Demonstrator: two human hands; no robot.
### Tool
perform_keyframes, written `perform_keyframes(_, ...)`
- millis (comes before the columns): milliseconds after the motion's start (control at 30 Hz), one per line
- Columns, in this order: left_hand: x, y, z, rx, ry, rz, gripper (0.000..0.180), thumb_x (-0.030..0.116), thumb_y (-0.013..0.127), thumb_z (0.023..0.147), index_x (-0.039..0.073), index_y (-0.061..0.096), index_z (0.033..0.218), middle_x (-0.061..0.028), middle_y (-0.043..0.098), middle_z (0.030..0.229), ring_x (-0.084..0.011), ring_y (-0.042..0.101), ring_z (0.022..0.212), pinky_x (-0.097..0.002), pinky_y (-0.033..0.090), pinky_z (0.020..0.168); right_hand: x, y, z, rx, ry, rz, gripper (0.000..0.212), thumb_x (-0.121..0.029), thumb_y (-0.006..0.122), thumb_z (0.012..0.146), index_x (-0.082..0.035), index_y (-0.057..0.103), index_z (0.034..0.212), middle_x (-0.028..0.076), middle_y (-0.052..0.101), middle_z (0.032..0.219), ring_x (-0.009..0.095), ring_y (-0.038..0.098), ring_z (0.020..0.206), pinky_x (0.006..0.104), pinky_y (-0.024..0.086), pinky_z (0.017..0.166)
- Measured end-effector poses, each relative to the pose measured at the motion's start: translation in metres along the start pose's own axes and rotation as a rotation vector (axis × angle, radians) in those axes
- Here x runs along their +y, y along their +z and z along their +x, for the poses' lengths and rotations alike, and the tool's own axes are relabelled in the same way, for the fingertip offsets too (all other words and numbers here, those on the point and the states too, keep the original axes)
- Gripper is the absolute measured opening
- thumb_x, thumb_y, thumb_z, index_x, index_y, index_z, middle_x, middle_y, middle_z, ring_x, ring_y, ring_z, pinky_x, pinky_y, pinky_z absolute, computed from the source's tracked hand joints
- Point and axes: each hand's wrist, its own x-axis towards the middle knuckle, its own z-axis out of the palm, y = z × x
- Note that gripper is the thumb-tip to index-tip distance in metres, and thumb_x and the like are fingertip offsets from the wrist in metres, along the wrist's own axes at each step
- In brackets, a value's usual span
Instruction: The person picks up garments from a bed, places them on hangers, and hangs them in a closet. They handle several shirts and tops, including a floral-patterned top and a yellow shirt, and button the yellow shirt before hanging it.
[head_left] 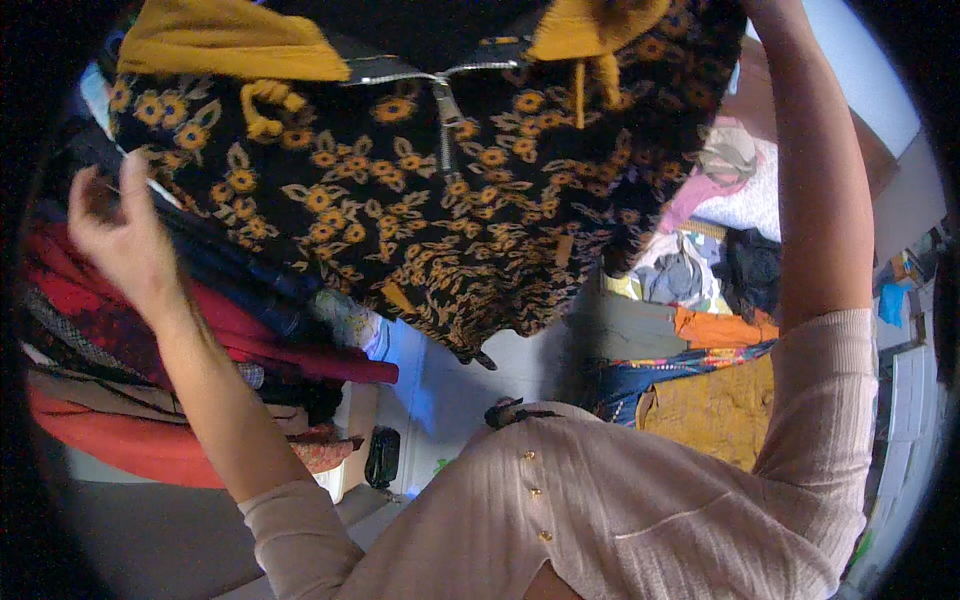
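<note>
A black hooded jacket (360, 200) with a yellow-orange flower print hangs spread out in front of me. It has a yellow hood lining (230, 45), yellow drawcords (270, 108) and a silver zip (445, 110) undone at the neck. My left hand (125, 240) is beside the jacket's left edge, thumb and fingers apart and curved, with nothing visible in it. My raised right arm reaches the jacket's upper right side. Only a small part of my right hand (768, 8) shows at the top edge, its fingers out of sight.
To the left hang several garments, among them a red one (250, 330) and a coral one (130, 430). At the right lie folded clothes, including a mustard piece (710, 410), an orange one (725, 327) and a dark bundle (752, 270). A small black object (382, 457) is low at left.
</note>
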Motion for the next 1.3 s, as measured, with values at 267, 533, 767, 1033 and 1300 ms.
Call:
perform_keyframes(267,0.016,0.048,-0.032,-0.201,-0.562,-0.657,0.011,0.022,0.063,0.090,0.013,0.057,0.089,0.0064,0.050,0.081,-0.0052,0.046,0.076,-0.0236,0.040,0.071,0.005,-0.038,-0.025,-0.060,0.130,-0.319,0.024,-0.010,0.057,0.090,-0.001,0.062,0.112,0.009,0.066,0.100,0.010,0.059,0.091,0.0253,0.048,0.078)
perform_keyframes(533,0.019,0.054,-0.037,-0.269,-0.605,-0.832,0.016,0.019,0.051,0.097,0.005,0.057,0.092,0.0055,0.050,0.088,-0.0040,0.044,0.084,-0.0195,0.036,0.078,-0.023,-0.047,-0.043,-0.074,0.163,-0.299,0.017,-0.002,0.055,0.086,0.001,0.061,0.101,0.012,0.060,0.083,0.020,0.058,0.073,0.0275,0.045,0.069)
perform_keyframes(767,0.026,0.061,-0.028,-0.378,-0.770,-1.076,0.022,0.027,0.047,0.099,0.008,0.057,0.095,0.0031,0.056,0.092,-0.0069,0.051,0.090,-0.0228,0.040,0.085,-0.010,-0.048,-0.047,-0.050,0.066,-0.304,0.018,-0.001,0.054,0.085,0.000,0.061,0.102,0.012,0.060,0.083,0.021,0.058,0.072,0.0279,0.046,0.068)
perform_keyframes(1033,0.031,0.073,0.005,-0.723,-0.971,-1.617,0.065,0.054,0.029,0.097,0.003,0.041,0.134,-0.0120,0.054,0.127,-0.0249,0.054,0.116,-0.0424,0.044,0.098,0.006,-0.036,-0.040,-0.067,0.099,-0.196,0.017,0.002,0.054,0.084,0.001,0.060,0.100,0.010,0.055,0.076,0.017,0.053,0.068,0.0250,0.043,0.064)
perform_keyframes(1300,0.043,0.075,-0.011,-0.788,-0.979,-1.902,0.084,0.069,0.028,0.088,0.000,0.040,0.135,-0.0156,0.051,0.132,-0.0293,0.050,0.120,-0.0441,0.040,0.102,0.023,-0.023,-0.043,-0.102,0.126,-0.181,0.019,0.004,0.054,0.079,0.002,0.060,0.096,0.011,0.053,0.075,0.021,0.052,0.068,0.0268,0.043,0.064)
